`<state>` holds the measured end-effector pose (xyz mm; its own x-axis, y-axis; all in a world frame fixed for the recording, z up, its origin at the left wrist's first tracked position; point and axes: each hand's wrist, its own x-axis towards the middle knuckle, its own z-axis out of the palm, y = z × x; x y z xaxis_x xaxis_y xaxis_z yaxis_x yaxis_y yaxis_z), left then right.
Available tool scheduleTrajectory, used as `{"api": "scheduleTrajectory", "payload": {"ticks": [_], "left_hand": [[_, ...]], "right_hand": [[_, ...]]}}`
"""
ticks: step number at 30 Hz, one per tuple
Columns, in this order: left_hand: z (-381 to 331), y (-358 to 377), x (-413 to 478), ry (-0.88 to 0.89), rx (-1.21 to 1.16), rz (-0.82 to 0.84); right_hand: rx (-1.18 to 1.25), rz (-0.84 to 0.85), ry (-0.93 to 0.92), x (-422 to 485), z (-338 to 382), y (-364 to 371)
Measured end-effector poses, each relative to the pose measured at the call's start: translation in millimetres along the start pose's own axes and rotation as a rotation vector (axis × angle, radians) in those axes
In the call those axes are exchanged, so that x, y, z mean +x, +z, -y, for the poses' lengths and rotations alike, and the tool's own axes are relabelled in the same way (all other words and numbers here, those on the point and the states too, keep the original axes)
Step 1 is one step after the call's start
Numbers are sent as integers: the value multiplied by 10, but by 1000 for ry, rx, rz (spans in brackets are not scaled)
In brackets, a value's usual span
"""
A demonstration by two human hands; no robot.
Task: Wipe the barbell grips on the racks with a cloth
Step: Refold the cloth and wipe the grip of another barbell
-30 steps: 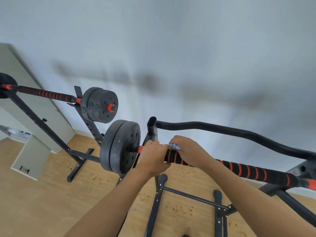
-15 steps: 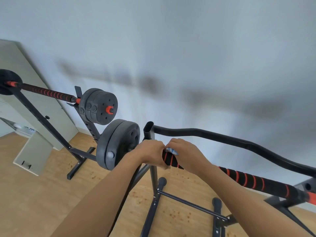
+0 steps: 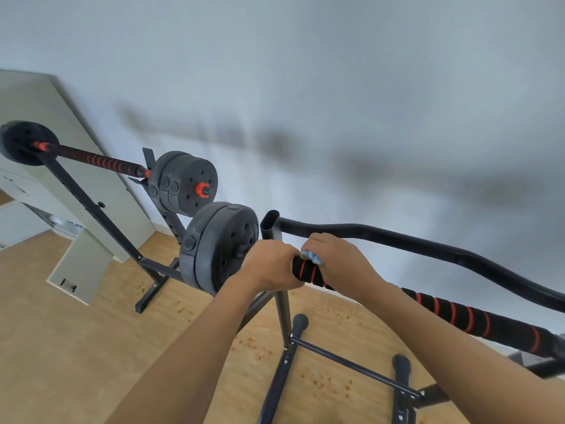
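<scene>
The near barbell's black grip with red spiral stripes [image 3: 464,316] runs from centre to lower right on a black rack [image 3: 282,304]. My left hand [image 3: 270,264] grips the bar's left end beside the black weight plates [image 3: 220,249]. My right hand [image 3: 339,264] wraps the grip just to the right, holding a blue-and-white cloth [image 3: 312,257] against it; only a corner of the cloth shows. A second barbell [image 3: 101,162] with the same striped grip rests on another rack at the left.
A curved black bar [image 3: 428,249] arches behind the near barbell. Rack legs and crossbars [image 3: 351,364] stand on the wooden floor below my arms. A pale cabinet with an open door [image 3: 79,267] is at the left. A grey wall is behind.
Both hands stay clamped on the left end of the grip. The view has shifted slightly, so the far barbell and cabinet sit further right in the frame.
</scene>
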<state>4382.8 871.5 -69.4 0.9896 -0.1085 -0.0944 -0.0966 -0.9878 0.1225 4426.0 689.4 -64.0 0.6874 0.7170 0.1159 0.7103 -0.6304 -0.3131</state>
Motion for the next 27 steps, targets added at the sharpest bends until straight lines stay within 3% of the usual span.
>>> {"api": "scheduleTrajectory", "payload": {"ticks": [4, 7, 16, 20, 23, 27], "left_hand": [[-166, 52, -34, -39, 25, -119], [-205, 28, 5, -104, 109, -42], [-114, -174, 221, -1, 76, 243], [-152, -78, 105, -43, -5, 68], [-233, 44, 51, -131, 90, -76], [-178, -19, 121, -56, 131, 11]], "right_hand": [[-63, 110, -4, 111, 66, -38], [-19, 40, 31, 110, 20, -12], [-32, -53, 25, -66, 53, 60], [-1, 5, 63, 27, 31, -36], [11, 49, 119, 113, 50, -61], [-29, 120, 58, 141, 13, -11]]}}
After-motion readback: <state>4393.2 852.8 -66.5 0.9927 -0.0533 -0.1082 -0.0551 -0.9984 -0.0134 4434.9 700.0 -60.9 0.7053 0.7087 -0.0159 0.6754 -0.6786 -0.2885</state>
